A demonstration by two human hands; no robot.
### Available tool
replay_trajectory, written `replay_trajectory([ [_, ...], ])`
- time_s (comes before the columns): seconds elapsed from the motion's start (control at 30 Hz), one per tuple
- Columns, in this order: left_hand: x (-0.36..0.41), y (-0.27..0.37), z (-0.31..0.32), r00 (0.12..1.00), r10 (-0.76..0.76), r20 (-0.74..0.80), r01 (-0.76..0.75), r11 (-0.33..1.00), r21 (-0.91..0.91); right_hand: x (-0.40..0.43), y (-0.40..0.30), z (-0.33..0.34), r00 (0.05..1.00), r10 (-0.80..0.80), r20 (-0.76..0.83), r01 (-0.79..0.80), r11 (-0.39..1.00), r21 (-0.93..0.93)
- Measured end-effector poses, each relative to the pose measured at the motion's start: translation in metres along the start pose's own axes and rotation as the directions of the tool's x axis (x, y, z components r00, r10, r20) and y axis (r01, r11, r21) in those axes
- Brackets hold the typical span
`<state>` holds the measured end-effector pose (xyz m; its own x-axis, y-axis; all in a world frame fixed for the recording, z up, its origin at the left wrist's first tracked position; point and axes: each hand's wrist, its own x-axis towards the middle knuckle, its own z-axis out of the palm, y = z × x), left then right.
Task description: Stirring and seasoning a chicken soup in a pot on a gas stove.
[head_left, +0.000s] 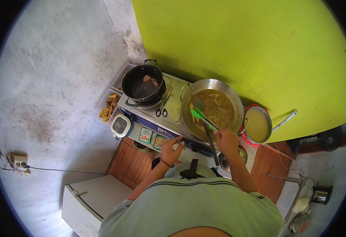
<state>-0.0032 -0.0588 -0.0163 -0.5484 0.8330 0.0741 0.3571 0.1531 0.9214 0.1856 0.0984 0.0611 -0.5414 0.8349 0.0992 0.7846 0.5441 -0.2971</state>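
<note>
My right hand (227, 141) grips metal tongs with green tips (197, 114), whose tips are over the left part of a wide metal wok (238, 97). Chicken feet (215, 95) lie in brownish liquid inside it. A dark ladle or turner (211, 142) leans in the wok, its handle pointing towards me. My left hand (171, 151) hovers before the stove's front edge, fingers apart and holding nothing. On the stove's left burner stands a black pot (137, 89) with a few pinkish pieces inside. Scissors (161, 111) rest on the stove beside that pot.
Plastic containers, one with fried pieces (110, 107), stand left of the gas stove (173, 109). Nearer are a lidded jar (121, 125) and seasoning packets (145, 135). At right, a pan of yellowish liquid (255, 124) has its handle towards the green wall (235, 38). A metal bowl (224, 162) is by my right forearm.
</note>
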Motion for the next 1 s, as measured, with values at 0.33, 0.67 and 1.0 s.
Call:
replay_trajectory([
  [0.33, 0.032, -0.007, -0.048, 0.987, -0.007, 0.158, -0.004, 0.998, 0.068, -0.031, -0.051, 0.015, 0.996, 0.093, 0.01, -0.09, 0.983, -0.159],
  [0.67, 0.053, -0.012, -0.067, 0.96, 0.051, 0.274, -0.071, 0.996, 0.061, -0.04, -0.065, 0.02, 0.961, 0.261, -0.088, -0.271, 0.95, -0.152],
  [1.0, 0.07, -0.026, -0.101, 0.992, 0.014, 0.129, -0.021, 0.999, 0.05, -0.017, -0.065, 0.014, 0.934, 0.356, -0.039, -0.307, 0.852, 0.425],
])
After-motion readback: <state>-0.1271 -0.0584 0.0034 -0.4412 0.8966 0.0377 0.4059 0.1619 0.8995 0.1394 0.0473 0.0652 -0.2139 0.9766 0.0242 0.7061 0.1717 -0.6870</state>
